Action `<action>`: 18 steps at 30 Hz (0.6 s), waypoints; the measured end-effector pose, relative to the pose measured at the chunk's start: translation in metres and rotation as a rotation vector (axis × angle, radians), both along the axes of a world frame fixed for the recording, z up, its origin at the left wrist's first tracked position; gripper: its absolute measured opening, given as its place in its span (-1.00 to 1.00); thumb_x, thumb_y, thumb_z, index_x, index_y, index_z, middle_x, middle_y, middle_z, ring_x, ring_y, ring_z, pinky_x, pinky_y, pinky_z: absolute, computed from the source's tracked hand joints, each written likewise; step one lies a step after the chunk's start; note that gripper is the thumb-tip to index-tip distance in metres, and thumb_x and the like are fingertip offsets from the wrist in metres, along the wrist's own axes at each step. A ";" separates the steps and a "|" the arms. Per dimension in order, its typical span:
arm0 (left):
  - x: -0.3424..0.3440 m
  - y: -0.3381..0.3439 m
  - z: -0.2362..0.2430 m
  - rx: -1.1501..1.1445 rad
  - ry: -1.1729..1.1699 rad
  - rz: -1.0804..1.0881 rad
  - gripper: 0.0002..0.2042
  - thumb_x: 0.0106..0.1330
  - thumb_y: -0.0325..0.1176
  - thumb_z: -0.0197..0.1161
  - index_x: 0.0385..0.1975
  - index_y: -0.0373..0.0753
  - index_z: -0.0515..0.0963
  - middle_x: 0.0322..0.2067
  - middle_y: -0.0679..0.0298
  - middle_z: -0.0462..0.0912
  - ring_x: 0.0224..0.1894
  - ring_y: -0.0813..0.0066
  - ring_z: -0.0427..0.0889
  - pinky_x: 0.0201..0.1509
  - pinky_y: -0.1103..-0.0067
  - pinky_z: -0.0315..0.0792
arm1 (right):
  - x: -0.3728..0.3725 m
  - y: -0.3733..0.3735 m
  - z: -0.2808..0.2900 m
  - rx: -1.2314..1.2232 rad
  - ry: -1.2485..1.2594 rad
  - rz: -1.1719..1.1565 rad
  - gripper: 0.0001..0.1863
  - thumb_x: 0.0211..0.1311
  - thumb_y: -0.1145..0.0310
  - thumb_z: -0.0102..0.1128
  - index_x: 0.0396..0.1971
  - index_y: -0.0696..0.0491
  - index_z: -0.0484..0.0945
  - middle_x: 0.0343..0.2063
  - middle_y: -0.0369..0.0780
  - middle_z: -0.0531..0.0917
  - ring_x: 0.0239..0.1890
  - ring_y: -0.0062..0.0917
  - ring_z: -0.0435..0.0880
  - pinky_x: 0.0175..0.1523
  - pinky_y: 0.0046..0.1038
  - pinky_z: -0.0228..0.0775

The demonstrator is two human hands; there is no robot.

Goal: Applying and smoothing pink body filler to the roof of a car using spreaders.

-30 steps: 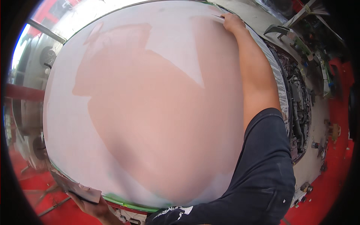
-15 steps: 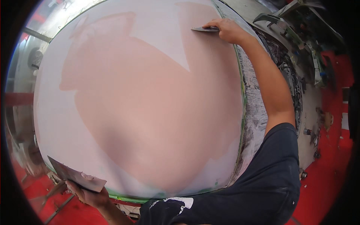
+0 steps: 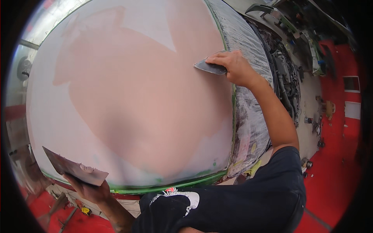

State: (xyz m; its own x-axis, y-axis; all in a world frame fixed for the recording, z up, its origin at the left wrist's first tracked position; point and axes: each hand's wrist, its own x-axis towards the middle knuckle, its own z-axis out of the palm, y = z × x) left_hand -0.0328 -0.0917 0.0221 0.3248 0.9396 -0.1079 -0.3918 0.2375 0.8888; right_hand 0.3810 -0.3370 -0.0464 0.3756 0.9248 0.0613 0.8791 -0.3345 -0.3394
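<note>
A large pale car panel [image 3: 140,101] with pinkish filler patches fills the middle, its border edged in green tape [image 3: 221,29]. My right hand [image 3: 235,68] grips a thin grey spreader [image 3: 206,68] on the panel's right part, just inside the taped edge. At the lower left my left hand [image 3: 87,190] holds a flat rectangular mixing board [image 3: 68,163], which has a small lump of pale paste [image 3: 87,168] on it, over the panel's near corner.
Masking film [image 3: 248,112] runs beside the panel, with an open engine bay [image 3: 283,77] beyond it. Loose body parts [image 3: 268,9] and clutter lie at the right on grey and red floor [image 3: 334,163]. Another vehicle [image 3: 23,66] shows blurred at the far left.
My right hand and spreader have moved down along the panel's right part, toward me. The left hand with the board is slightly higher and further left. The view has shifted, showing more masking film.
</note>
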 end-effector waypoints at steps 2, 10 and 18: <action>0.032 -0.011 0.017 -0.056 0.087 0.217 -0.49 0.50 -0.02 -0.20 0.32 -0.17 0.15 -0.03 0.32 0.49 -0.14 0.56 0.51 -0.09 0.58 0.46 | -0.020 -0.011 0.008 -0.085 -0.007 -0.045 -0.43 -0.16 0.72 0.08 -0.05 -0.05 0.59 -0.04 -0.32 0.64 0.04 -0.45 0.56 0.15 -0.35 0.23; 0.003 0.004 -0.008 -0.061 -0.140 -0.273 -0.48 0.48 0.00 -0.13 0.31 -0.18 0.18 0.03 0.31 0.45 -0.05 0.51 0.47 0.01 0.53 0.41 | -0.086 -0.057 0.017 -0.129 0.034 -0.080 -0.47 -0.12 0.64 0.20 -0.06 -0.13 0.57 -0.03 -0.43 0.61 0.08 -0.57 0.52 0.20 -0.26 0.14; 0.043 -0.041 -0.032 -0.300 -0.060 -0.346 -0.46 0.46 0.05 -0.12 0.28 -0.17 0.21 0.09 0.29 0.45 0.06 0.42 0.50 0.11 0.43 0.42 | -0.140 -0.092 0.027 -0.197 0.025 -0.100 -0.48 -0.15 0.59 0.27 -0.07 -0.12 0.57 -0.06 -0.44 0.62 0.04 -0.58 0.53 0.25 -0.12 0.12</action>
